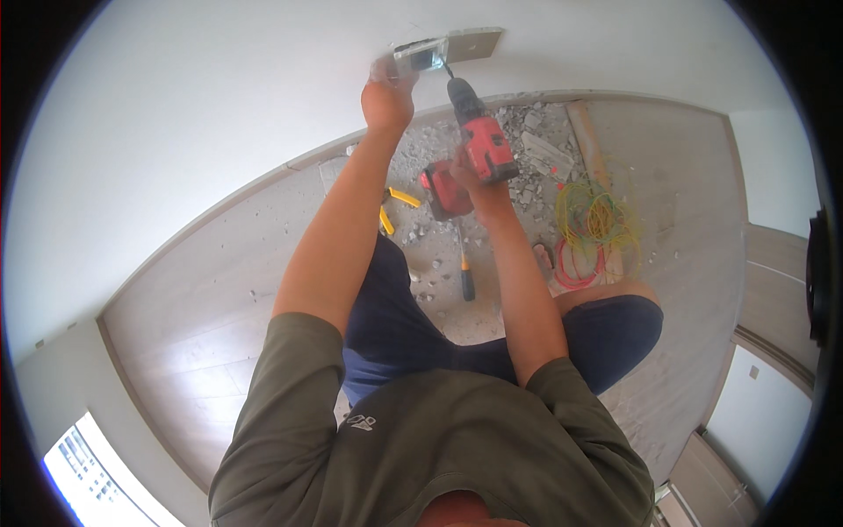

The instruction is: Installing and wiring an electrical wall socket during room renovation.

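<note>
My left hand [386, 98] grips the left end of a small translucent box-like piece [420, 55] at the wall, beside a beige square plate [476, 44]. My right hand [474, 180] is closed round the handle of a red and black cordless drill [487, 145], its bit pointing up at the right edge of the box. The drill's battery hangs over the debris-strewn floor. Below lie yellow-handled pliers [402, 197] and a screwdriver with an orange and black handle [466, 277].
Broken masonry chunks [532, 120] lie along the skirting. To the right are coils of yellow-green wire [590, 215] and red wire [572, 278], near a long wooden strip [581, 127]. My legs [615, 334] are bent on the dusty floor. A bright window [92, 465] shows at lower left.
</note>
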`<state>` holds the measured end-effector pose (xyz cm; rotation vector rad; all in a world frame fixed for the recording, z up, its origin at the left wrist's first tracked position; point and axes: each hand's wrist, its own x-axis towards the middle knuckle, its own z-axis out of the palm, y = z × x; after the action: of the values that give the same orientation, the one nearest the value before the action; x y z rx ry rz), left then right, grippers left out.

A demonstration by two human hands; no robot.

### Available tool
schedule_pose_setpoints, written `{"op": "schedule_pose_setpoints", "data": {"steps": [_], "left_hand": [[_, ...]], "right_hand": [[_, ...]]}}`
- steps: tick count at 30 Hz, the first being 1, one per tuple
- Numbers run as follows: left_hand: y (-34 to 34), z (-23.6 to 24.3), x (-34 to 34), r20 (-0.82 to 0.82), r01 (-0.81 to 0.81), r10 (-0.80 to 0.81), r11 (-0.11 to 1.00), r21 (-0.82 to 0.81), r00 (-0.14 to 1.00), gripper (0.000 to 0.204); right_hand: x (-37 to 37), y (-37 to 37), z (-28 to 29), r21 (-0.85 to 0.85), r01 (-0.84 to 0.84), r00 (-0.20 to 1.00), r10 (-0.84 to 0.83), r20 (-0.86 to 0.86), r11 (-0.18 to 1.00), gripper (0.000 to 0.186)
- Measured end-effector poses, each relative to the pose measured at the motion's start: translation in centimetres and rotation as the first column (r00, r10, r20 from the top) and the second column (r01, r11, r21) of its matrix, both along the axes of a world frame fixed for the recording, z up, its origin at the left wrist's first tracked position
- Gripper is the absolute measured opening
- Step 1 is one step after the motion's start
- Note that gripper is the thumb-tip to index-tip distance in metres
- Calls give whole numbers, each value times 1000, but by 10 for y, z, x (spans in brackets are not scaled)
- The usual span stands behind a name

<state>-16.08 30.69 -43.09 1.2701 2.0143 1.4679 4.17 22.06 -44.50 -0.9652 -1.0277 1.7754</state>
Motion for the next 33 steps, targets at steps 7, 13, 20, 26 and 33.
{"op": "schedule_pose_setpoints", "data": {"steps": [7,13,20,26,33], "left_hand": [[-8,22,13,497,61,-81,997,56,864,29],[-3,32,19,881,-96,71,995,-29,468,26],[-6,32,8,915,71,53,994,-89,400,19],[-9,37,12,918,219,-4,972,-91,397,25],[-16,37,2,844,259,-22,956,-140,536,29]], "right_hand": [[8,-6,-17,281,-91,954,3,300,955,25],[3,-13,-25,445,-93,869,-145,473,891,19],[-7,-30,4,266,42,944,-126,306,963,12],[-7,-32,-1,254,120,939,-193,283,960,11],[-16,-36,-26,76,260,900,-270,341,963,23]]}}
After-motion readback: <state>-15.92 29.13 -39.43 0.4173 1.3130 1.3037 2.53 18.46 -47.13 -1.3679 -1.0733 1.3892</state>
